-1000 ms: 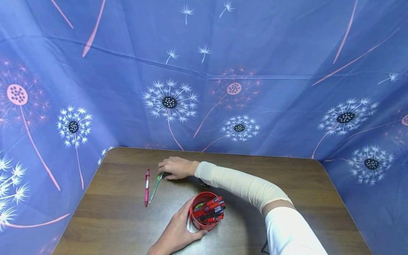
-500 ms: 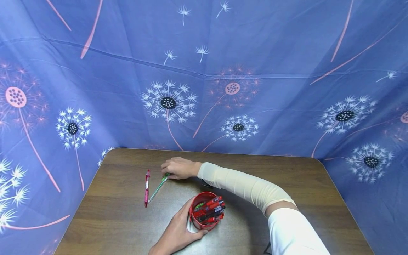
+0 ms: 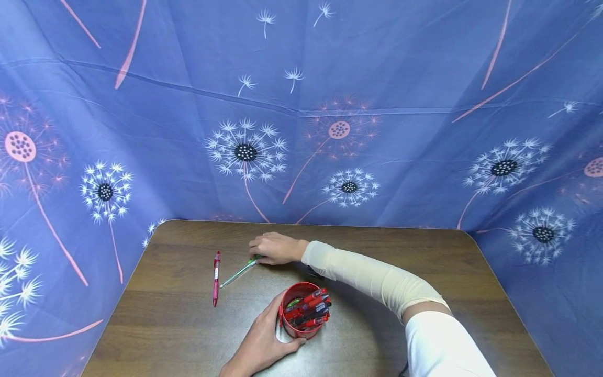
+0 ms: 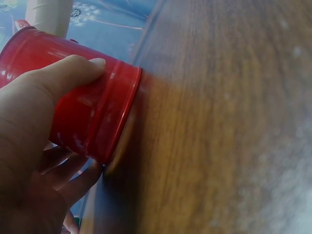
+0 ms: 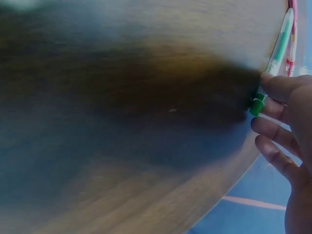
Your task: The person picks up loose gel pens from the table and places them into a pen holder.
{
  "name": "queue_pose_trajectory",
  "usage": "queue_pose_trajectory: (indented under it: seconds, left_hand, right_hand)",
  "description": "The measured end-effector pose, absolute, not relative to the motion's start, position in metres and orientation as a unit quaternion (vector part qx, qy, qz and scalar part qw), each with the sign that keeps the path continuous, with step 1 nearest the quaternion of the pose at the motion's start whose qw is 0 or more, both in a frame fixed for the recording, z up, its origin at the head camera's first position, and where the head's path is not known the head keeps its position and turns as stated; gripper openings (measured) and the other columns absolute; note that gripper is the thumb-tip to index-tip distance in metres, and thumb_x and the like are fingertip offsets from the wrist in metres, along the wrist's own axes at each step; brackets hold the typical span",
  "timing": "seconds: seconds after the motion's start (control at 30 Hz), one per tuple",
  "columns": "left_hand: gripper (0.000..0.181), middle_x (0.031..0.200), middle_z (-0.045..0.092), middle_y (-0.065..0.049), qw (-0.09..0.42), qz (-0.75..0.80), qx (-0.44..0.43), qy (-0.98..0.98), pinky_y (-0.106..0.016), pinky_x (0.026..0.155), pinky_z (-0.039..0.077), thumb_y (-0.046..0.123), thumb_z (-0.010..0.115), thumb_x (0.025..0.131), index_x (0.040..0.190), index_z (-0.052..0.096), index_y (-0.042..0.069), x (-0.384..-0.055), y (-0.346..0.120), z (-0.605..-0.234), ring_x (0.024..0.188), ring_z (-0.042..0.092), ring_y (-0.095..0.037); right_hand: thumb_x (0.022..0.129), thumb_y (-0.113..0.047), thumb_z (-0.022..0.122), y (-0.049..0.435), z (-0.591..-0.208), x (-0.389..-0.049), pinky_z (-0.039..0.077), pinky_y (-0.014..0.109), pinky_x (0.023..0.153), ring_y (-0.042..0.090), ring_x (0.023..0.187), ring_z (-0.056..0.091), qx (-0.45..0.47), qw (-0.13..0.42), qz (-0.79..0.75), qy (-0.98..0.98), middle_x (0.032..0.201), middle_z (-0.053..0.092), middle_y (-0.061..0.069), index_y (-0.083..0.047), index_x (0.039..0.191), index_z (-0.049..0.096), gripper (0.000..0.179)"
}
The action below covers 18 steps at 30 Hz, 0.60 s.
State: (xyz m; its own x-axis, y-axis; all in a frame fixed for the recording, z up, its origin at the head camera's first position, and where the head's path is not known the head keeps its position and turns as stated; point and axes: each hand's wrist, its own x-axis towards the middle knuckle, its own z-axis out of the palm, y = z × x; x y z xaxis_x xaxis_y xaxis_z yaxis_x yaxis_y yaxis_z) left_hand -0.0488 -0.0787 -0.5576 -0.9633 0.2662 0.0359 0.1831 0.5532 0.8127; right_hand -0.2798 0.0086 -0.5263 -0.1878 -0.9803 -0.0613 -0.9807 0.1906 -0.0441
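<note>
My left hand [image 3: 262, 340] wraps round a red metal cup [image 4: 90, 117], thumb along one side and fingers on the other. Several red and black pens [image 3: 308, 310] lean to the right inside it, with something green low in the cup. At the back of the table, my right hand [image 3: 275, 247] pinches a clear pen with a green cap end [image 3: 242, 273] between thumb and index finger. Its other end points toward the front left, low over the wood. In the right wrist view the green end [image 5: 258, 104] pokes out past the fingertips.
A pink-red pen [image 3: 216, 280] lies lengthwise on the brown wooden table [image 3: 160, 314], left of the green pen. Behind the table's back edge hangs a blue cloth [image 3: 405, 152] with dandelion prints. A beige sleeve [image 3: 372, 275] covers the right forearm.
My right hand has drawn the green pen a little to the right, turning it away from the pink-red pen. The left hand and the cup have stayed in place.
</note>
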Motion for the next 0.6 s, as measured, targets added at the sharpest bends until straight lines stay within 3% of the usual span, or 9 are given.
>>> queue_pose_trajectory:
  seconds: [0.27, 0.6]
  left_hand:
    - [0.105, 0.154, 0.057, -0.002, 0.041, 0.456, 0.128, 0.880, -0.053, 0.111, 0.052, 0.044, 0.097, 0.076, 0.161, 0.041, 0.018, -0.048, -0.078, -0.558, 0.138, 0.059, -0.022]
    - [0.106, 0.153, 0.058, 0.000, 0.011, 0.451, 0.144, 0.881, -0.049, 0.111, 0.053, 0.042, 0.098, 0.074, 0.161, 0.042, 0.018, -0.047, -0.078, -0.558, 0.137, 0.059, -0.021]
  right_hand:
    - [0.109, -0.029, 0.064, 0.027, -0.532, -0.275, 0.057, 0.033, 0.095, 0.014, 0.106, 0.067, -0.639, 0.003, 0.010, 0.769, 0.120, 0.070, -0.002, -0.018, 0.116, 0.076, 0.018]
    - [0.108, -0.025, 0.064, 0.047, -0.533, -0.261, 0.056, 0.033, 0.087, 0.014, 0.096, 0.066, -0.624, -0.028, -0.007, 0.781, 0.105, 0.068, -0.003, -0.018, 0.106, 0.077, 0.015]
